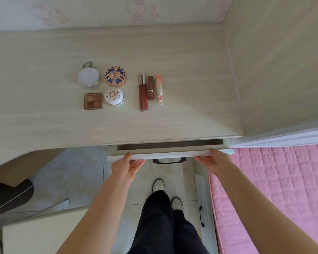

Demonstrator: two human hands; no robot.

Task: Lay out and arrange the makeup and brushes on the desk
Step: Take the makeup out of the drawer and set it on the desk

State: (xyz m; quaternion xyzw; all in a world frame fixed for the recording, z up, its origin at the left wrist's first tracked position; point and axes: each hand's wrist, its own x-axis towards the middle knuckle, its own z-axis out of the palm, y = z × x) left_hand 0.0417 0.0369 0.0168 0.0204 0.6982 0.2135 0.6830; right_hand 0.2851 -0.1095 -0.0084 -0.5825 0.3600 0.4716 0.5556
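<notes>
Thumbs are my first worry: my left hand [128, 165] and right hand [214, 160] each hold the front of the drawer [169, 154], thumb over its top edge and fingers underneath. Only a narrow gap shows behind it, so closing it carelessly could nip them against the desk [44, 125]. On the desk the lip tubes [150, 88] lie straight beyond the drawer and the compacts [116, 77] beyond its left end, and a hard shove might jolt the round tubes out of their row.
</notes>
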